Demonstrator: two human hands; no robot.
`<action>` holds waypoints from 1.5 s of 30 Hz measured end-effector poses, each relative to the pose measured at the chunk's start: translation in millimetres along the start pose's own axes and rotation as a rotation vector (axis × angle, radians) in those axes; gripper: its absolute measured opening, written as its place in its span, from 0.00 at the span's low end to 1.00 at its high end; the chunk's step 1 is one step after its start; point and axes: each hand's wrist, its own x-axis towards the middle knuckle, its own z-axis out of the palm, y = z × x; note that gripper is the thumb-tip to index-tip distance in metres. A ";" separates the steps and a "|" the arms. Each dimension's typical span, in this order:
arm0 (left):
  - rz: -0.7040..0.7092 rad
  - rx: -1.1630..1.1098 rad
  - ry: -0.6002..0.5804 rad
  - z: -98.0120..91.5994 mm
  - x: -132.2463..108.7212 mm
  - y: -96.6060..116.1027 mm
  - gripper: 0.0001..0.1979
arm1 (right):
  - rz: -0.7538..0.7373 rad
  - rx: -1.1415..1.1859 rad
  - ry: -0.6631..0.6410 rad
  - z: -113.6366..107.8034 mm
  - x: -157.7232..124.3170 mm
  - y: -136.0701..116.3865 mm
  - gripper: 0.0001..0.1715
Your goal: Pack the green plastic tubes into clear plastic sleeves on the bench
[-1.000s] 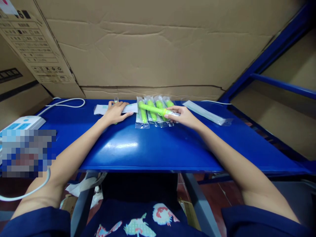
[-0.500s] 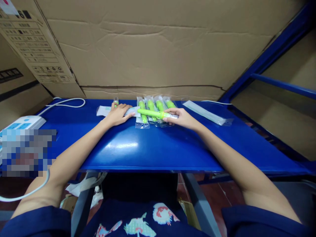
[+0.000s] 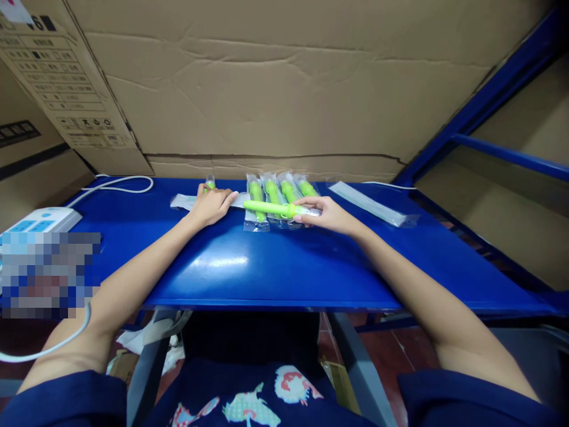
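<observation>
My right hand (image 3: 326, 214) holds a bright green stick-shaped item (image 3: 267, 207) by its clear end, lying crosswise over a row of several clear bags with green items (image 3: 278, 196) at the back of the blue table (image 3: 275, 261). My left hand (image 3: 212, 204) rests flat on an empty clear bag (image 3: 184, 201), fingers pointing right toward the green item's tip. Another small green-tipped piece (image 3: 208, 182) lies just behind that hand.
A stack of clear bags (image 3: 373, 203) lies to the right. A white power strip (image 3: 40, 220) with its cord (image 3: 120, 187) sits at the left edge. Cardboard boxes (image 3: 275, 89) wall off the back. A blue rack frame (image 3: 489, 95) stands on the right.
My right hand has slid the green item leftward, its tip now nearer my left hand. My left hand has shifted slightly on the empty bag.
</observation>
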 end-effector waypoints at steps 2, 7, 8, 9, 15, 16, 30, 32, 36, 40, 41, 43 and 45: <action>0.014 -0.015 -0.006 0.7 -0.4 1.5 0.27 | -0.006 -0.006 -0.011 1.6 -0.1 -0.4 0.32; 0.120 -0.076 -0.006 4.9 -2.3 4.6 0.27 | -0.031 -0.093 0.064 5.5 2.6 3.2 0.35; 0.140 -0.075 -0.003 6.1 -2.6 5.3 0.28 | -0.042 -0.113 0.095 6.4 3.4 4.4 0.36; 0.156 -0.072 0.001 7.3 -2.7 5.9 0.29 | -0.051 -0.126 0.120 7.4 4.2 5.5 0.36; 0.243 -0.071 0.072 14.3 -2.6 6.5 0.35 | 0.004 0.018 0.192 12.3 6.2 6.4 0.36; 0.257 -0.066 0.082 14.6 -2.7 6.5 0.34 | 0.009 0.040 0.186 12.6 6.0 5.5 0.35; 0.402 -0.062 0.066 4.9 -7.2 24.0 0.27 | 0.012 0.100 0.141 24.2 1.1 -6.9 0.30; 0.394 -0.061 0.074 5.5 -7.3 24.9 0.26 | 0.035 0.139 0.106 24.8 0.3 -7.5 0.28; 0.367 -0.042 0.069 4.6 -7.9 24.9 0.26 | -0.013 0.153 0.030 23.1 -0.2 -8.1 0.28; 0.351 -0.015 0.067 2.2 -7.8 22.5 0.25 | -0.061 0.164 -0.019 22.6 1.4 -4.1 0.31; 0.352 -0.011 0.067 2.0 -7.5 22.2 0.25 | -0.067 0.169 -0.014 23.4 2.0 -2.4 0.32; 0.351 0.001 0.062 2.3 -6.8 22.3 0.24 | -0.081 0.170 0.006 25.7 2.7 0.8 0.31; 0.350 0.011 0.057 3.2 -6.3 23.6 0.23 | -0.097 0.134 0.041 27.9 2.8 1.9 0.28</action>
